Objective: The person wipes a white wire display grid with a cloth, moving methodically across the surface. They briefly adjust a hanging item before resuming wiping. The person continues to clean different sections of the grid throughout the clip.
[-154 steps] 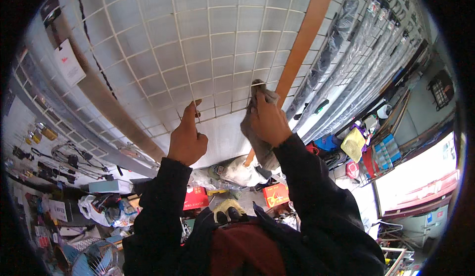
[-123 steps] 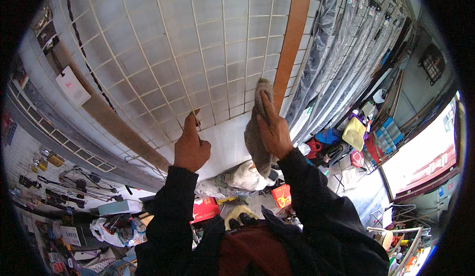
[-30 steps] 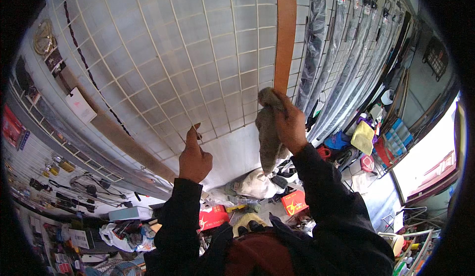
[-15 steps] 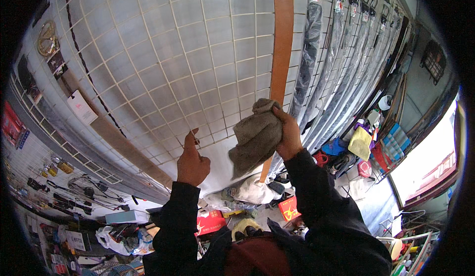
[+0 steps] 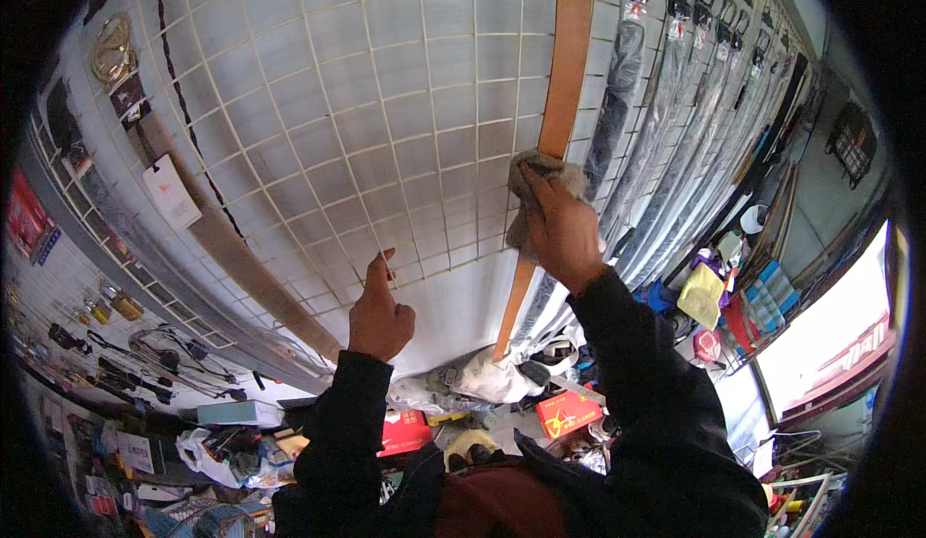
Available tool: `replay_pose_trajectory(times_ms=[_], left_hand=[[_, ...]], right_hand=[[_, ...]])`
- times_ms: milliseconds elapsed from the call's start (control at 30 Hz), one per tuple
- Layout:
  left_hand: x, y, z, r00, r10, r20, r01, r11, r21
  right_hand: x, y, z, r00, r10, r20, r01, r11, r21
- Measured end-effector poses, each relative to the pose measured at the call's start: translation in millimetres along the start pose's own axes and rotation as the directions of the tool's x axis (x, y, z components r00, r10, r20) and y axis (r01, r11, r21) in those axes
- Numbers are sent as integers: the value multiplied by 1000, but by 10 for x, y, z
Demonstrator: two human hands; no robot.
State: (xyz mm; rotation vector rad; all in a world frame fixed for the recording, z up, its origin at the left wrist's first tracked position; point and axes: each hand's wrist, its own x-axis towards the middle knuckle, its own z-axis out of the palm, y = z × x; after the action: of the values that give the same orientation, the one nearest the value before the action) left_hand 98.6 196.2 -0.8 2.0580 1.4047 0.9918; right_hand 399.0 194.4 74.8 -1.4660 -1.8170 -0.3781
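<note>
My right hand (image 5: 567, 239) is closed on a bunched grey-brown cloth (image 5: 526, 186) and presses it against a long tan leather belt (image 5: 561, 104) that hangs down the wall rack. The cloth covers part of the belt, and the fingertips lie over the cloth. Lower and to the left, my left hand (image 5: 382, 314) is closed at the bottom of a white wire grid (image 5: 386, 143), its index finger raised at the wires and the other fingers curled. Part of its grip is hidden.
Several dark belts in clear plastic sleeves (image 5: 666, 123) hang on the right. A brown belt (image 5: 231, 258) with a white tag (image 5: 172, 194) hangs on the left. Below are a red box (image 5: 569, 411), white bags (image 5: 492, 376) and clutter. A bright doorway (image 5: 830, 326) stands at far right.
My right hand has moved up and turned, bringing the cloth from in front of the belt onto it. My left hand stays by the grid's lower wires. The view has shifted slightly.
</note>
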Motion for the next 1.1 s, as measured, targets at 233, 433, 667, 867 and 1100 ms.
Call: replay_pose_trajectory(times_ms=[233,433,667,867,1100], left_hand=[[-32,-9,-12,1000,-14,10,15,1000,-12],[18,27,-33,997,-71,33,70,997,14],[25,-9,-24,999,-39,14,39,999,33],[50,-58,-20,999,-43,16,43,999,17],[59,-23,-20,1000,22,-21,-21,999,24]], right_hand=[[29,3,191,990,115,82,-122,988,96],[257,-76,168,939,319,130,-307,605,735],[222,-17,261,770,388,506,-448,-236,863],[234,82,119,996,-63,62,58,996,67],[362,89,-144,972,-37,231,40,999,-7]])
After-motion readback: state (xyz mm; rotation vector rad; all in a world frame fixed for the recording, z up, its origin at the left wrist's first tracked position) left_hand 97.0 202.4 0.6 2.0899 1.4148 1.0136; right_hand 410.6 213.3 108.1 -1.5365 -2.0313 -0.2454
